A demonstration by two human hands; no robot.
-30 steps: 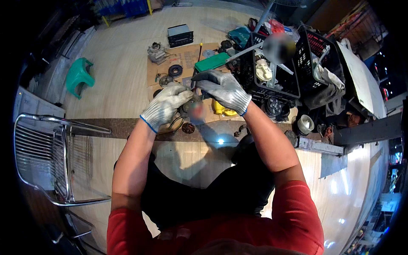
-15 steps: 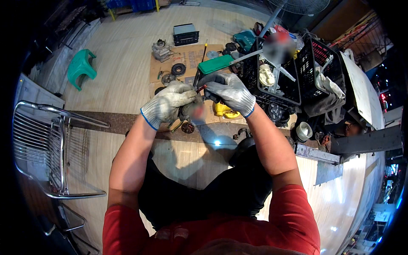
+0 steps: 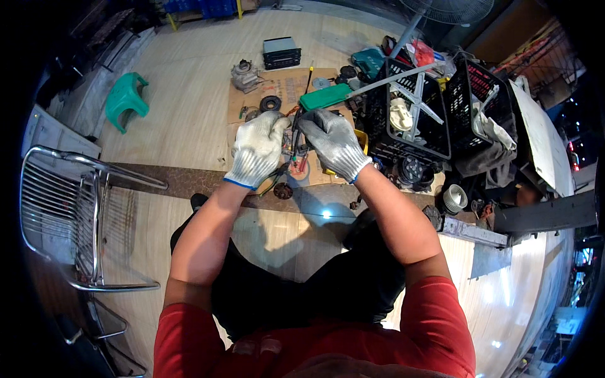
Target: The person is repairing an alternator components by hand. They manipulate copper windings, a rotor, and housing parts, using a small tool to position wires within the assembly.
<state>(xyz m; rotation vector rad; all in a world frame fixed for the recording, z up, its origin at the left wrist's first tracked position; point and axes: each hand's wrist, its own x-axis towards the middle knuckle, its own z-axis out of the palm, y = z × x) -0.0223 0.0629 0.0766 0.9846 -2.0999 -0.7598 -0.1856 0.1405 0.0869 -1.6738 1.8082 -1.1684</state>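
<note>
My left hand (image 3: 259, 143) and right hand (image 3: 334, 142) curl inward, dark wire (image 3: 295, 131) between them.
I can't tell what either pinches; since earlier, my left has swung to point forward.

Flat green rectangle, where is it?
In the head view, the flat green rectangular piece is at upper centre, just beyond the right grey-white gloved hand.

Faint print (image 3: 293, 89) on cardboard (image 3: 277, 82) — perhaps characters, too small to read

A green stool (image 3: 128, 99) and a slatted metal chair (image 3: 63, 217) stand on the pale floor (image 3: 189, 113)
</note>
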